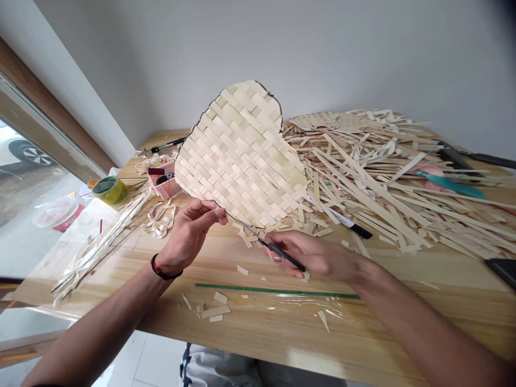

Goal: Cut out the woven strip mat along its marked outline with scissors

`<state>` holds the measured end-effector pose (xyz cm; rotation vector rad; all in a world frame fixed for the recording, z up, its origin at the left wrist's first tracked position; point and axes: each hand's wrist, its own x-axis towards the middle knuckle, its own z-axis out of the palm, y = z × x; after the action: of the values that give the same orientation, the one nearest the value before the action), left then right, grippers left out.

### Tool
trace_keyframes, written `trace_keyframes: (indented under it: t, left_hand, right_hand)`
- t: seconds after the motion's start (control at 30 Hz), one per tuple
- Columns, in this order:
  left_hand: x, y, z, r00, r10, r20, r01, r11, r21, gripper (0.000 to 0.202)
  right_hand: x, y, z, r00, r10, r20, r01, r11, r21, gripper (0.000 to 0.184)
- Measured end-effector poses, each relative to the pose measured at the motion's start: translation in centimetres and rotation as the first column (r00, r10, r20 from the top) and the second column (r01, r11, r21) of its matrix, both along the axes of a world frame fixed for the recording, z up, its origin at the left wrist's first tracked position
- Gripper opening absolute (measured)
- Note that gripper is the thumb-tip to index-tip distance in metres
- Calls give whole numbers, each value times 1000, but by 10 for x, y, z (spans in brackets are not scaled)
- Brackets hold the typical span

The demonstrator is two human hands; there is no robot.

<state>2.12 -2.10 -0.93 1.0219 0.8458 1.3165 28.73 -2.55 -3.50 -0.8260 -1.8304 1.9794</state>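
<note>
A heart-shaped panel woven from pale bamboo strips (242, 153) stands tilted up above the table, with a dark edging along its left and upper outline. My left hand (193, 223) pinches its lower left edge between thumb and fingers. Closed around the black handles of a pair of scissors (284, 255) is my right hand (298, 250). The scissor blades reach up and left along the panel's bottom edge, toward my left fingertips. Whether the blades are parted, I cannot tell. Small cut bamboo offcuts (244, 234) lie beneath the panel.
Loose bamboo strips (363, 177) pile up on the right, with a black-and-white knife (349, 223) at their near side. A green strip (278, 291) lies in front. To the left are a pink basket (165, 185), a yellow tape roll (108, 189) and thin strips (105, 242).
</note>
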Motion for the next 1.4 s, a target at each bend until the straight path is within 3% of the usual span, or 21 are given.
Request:
trace_keyframes:
  t: [0.4, 0.73, 1.0, 1.17, 1.27, 1.4]
  left_hand:
    - [1, 0, -2, 997, 52, 48, -52, 999, -2, 26]
    - [3, -4, -6, 1000, -26, -15, 25, 997, -67, 23]
    - [1, -6, 3, 993, -96, -74, 93, 994, -52, 15]
    - [-5, -4, -4, 991, -106, -76, 99, 991, -95, 9]
    - [-8, -2, -5, 994, -103, -37, 101, 994, -50, 23]
    - [-11, 2, 1, 979, -201, -24, 200, 979, -26, 42]
  right_hand:
    - [-2, -3, 7, 996, -42, 73, 44, 999, -28, 71]
    - [-8, -3, 6, 997, -70, 17, 70, 998, 3, 70]
    - [-7, -3, 1, 997, -82, -17, 80, 995, -59, 66]
    - [-4, -2, -4, 998, -69, 0, 69, 995, -73, 61]
    - [-2, -1, -4, 998, -62, -5, 62, 997, -55, 61]
    - [1, 3, 0, 993, -119, 24, 119, 993, 3, 60]
